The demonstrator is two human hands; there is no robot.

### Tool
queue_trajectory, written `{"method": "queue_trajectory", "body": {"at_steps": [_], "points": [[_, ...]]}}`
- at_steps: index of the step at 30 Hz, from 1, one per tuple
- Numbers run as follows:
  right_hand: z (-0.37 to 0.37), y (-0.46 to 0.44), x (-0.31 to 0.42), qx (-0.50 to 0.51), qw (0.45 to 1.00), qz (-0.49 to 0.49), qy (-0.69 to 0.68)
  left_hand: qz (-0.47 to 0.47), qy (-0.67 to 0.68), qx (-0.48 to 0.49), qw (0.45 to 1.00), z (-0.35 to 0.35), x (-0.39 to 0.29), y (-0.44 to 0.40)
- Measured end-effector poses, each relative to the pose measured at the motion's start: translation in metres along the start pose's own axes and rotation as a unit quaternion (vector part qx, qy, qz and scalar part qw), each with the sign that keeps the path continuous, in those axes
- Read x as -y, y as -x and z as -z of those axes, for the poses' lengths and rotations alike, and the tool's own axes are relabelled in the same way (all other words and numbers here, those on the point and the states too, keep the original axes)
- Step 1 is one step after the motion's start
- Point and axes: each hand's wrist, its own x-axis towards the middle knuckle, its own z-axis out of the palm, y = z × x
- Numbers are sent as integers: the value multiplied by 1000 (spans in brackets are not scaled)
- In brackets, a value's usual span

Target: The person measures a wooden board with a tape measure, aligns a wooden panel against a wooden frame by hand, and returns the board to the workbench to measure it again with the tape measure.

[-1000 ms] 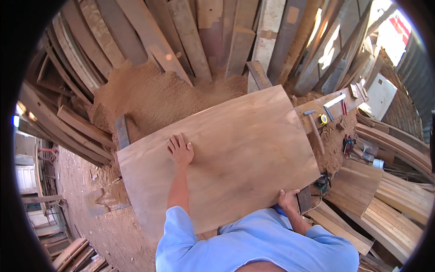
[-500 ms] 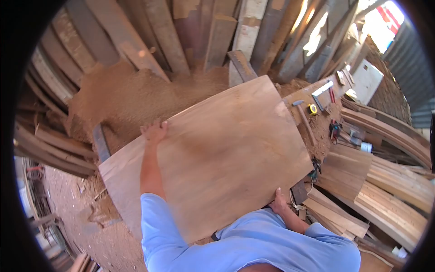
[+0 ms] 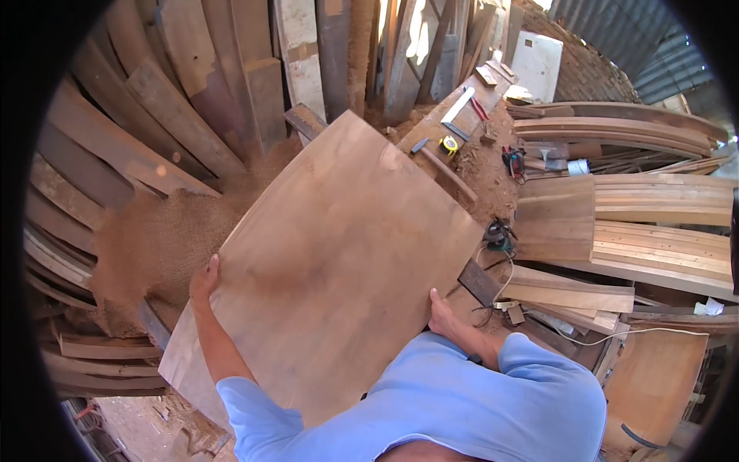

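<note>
A broad, flat wooden panel point(image 3: 331, 254) with a smooth brown face lies in front of me, tilted across the view. My left hand point(image 3: 205, 279) grips its far left edge, thumb up along the rim and the other fingers partly hidden. On the opposite long edge, close to my body, my right hand point(image 3: 444, 314) holds the panel with the thumb on top; its other fingers are out of sight below. Wooden blocks show under the panel at the left point(image 3: 154, 322) and beyond its far corner point(image 3: 305, 122).
Right of the panel, a plank carries a hammer point(image 3: 446, 171), a yellow tape measure point(image 3: 449, 145) and a try square point(image 3: 459, 114). A corded power tool point(image 3: 500, 236) sits near the panel's right corner. Stacked boards point(image 3: 654, 246) lie right; planks point(image 3: 223, 85) lean behind sawdust point(image 3: 165, 246).
My view has turned to the right, so the panel and tools appear further left and rotated. My left hand has shifted along the panel's edge toward the left corner; my right hand stays at the near edge.
</note>
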Motion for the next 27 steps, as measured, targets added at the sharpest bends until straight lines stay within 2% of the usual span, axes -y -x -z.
{"method": "queue_trajectory", "body": {"at_steps": [2, 5, 7, 10, 12, 13, 14, 18, 20, 22, 26, 27], "points": [[-18, 8, -7, 8, 1000, -8, 5, 7, 1, -16, 1000, 45, -17, 27], [-38, 18, -12, 76, 996, -38, -13, 7, -8, -69, 998, 107, -36, 62], [-50, 18, -3, 165, 980, -60, -89, 6, -23, -112, 993, 149, -54, 94], [-80, 29, 4, 206, 973, -30, -97, 21, -47, -190, 980, 217, -95, 169], [-102, 20, 6, 255, 958, -34, -126, -3, -18, -308, 951, 249, -115, 211], [-114, 14, 7, 292, 942, -34, -160, 8, -22, -311, 950, 262, -122, 230], [-127, 7, 9, 298, 941, -41, -155, -12, -22, -361, 932, 275, -129, 249], [-190, 2, 23, 335, 928, 20, -161, -41, -34, -472, 880, 296, -147, 302], [-206, -3, 25, 342, 924, 43, -164, -34, -43, -477, 877, 291, -152, 312], [-214, -15, 21, 133, 986, -89, -56, -100, -71, -555, 823, 280, -152, 315], [-175, -17, 18, 205, 969, -128, 40, -143, -110, -588, 788, 274, -151, 327], [-161, -26, 19, 272, 946, -130, 118, -142, -113, -594, 784, 271, -155, 331]]}}
